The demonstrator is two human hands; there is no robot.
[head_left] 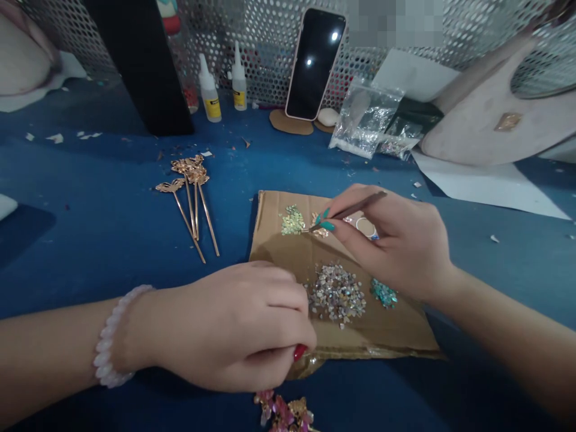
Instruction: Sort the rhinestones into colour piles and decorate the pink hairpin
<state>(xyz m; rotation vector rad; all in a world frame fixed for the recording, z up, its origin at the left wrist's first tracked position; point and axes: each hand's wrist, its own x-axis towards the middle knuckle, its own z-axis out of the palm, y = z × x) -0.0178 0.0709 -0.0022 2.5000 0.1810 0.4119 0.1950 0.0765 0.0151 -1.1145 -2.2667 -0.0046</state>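
Observation:
My right hand (pixel 396 246) pinches a thin brown pen-like stick (pixel 360 205), whose tip points at a small heap of pale green chips (pixel 293 221) on a piece of cardboard (pixel 279 249). My left hand (pixel 238 330) is closed over the cardboard's near left corner; whatever its fingers hold is hidden. Beside it lies a large heap of silvery grey chips (pixel 339 293). Teal chips (pixel 384 293) sit below my right hand. Peach-coloured pieces (pixel 320 228) are partly covered by its fingers. Just below my left hand is a cluster of pink and gold ornaments (pixel 284 413).
Several gold hairpins (pixel 198 210) lie left of the cardboard. Behind stand two glue bottles (pixel 210 96), a propped phone (pixel 315 66) and a black upright panel (pixel 139 66). Clear plastic bags (pixel 366 117) and white paper (pixel 481 180) lie at the back right, before perforated metal mesh (pixel 265 36).

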